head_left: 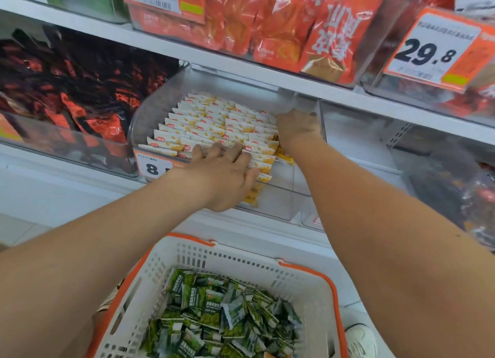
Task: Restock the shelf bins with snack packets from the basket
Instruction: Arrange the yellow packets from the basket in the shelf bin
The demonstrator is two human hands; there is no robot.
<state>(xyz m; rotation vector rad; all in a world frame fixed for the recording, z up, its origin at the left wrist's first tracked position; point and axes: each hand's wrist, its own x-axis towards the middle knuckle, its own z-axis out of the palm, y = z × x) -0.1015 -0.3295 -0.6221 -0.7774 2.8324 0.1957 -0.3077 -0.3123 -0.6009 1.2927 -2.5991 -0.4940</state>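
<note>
At the bottom centre the basket is seen, part filled with loose green packets. Above it, at mid-frame, the left hand is laid on the front rows of white packets, fingers spread and nearly straight, with nothing gripped. These packets are stood in tidy rows inside the clear bin. Further in, the right hand is set against the rows' right end; its fingers are hidden, so whether anything is held cannot be told. The step looks to be squaring the rows. This is best done by pressing evenly from front and side together, so that nothing is tipped over the front lip. A yellow packet by the right wrist seems to stick out and should be tucked back. Red packets are stacked on the shelf above.
</note>
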